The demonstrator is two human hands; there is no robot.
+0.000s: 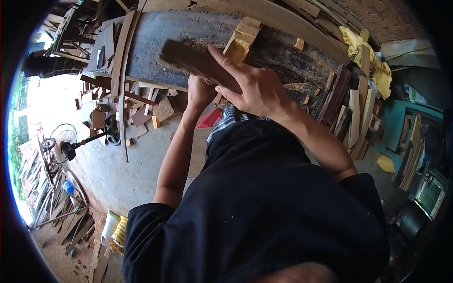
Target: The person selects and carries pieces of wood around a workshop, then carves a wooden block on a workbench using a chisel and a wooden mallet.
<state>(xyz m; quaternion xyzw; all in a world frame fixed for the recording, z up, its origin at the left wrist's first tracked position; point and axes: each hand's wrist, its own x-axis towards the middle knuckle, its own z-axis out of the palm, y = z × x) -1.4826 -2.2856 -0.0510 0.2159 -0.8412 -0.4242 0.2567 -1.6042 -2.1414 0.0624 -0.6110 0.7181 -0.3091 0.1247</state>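
A dark brown wooden board (188, 61) is held tilted above the workbench, in front of my body. My left hand (200, 92) is closed at the board's lower edge, its fingers largely hidden behind the wood. My right hand (259, 89) grips the board's right end, with the thumb along the near edge and the index finger stretched over the far side. Just beyond the right hand, a pale yellow wooden block (243, 37) lies on the bench.
The dark, worn workbench (155, 37) carries wood chips and a small offcut (299, 44). Planks (361, 108) and a yellow sack (377, 66) are at the right. Scrap blocks (98, 118) litter the floor at left, near a long strip (123, 61) and a wheeled stand (112, 132).
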